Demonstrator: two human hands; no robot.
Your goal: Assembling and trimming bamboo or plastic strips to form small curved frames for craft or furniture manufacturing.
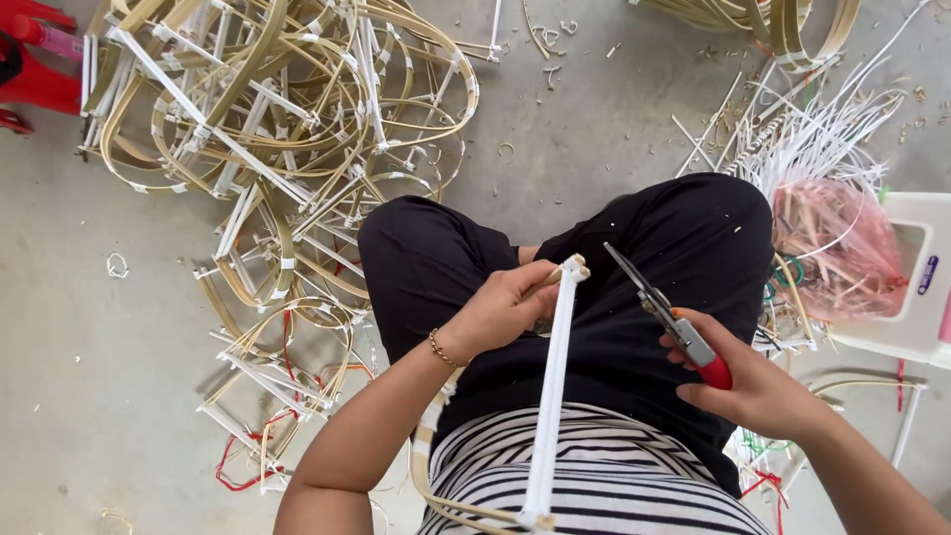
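My left hand (pixel 503 309) pinches the top end of a white-wrapped stick (pixel 551 396) that rises from a bent cane frame in my lap. My right hand (pixel 745 378) holds red-handled pliers (pixel 666 319), jaws pointing up and left, a short gap from the stick's tip. A thin gold bracelet (pixel 443 351) circles my left wrist. I sit with black trousers (pixel 634 267) and a striped top below the hands.
A big heap of finished cane frames bound with white strip (pixel 277 129) lies on the concrete floor at left. Loose white strips (pixel 812 129) and a pink bag of cane pieces (pixel 837 248) lie right, beside a white plastic stool (pixel 921 277). Red plastic item (pixel 35 59) far left.
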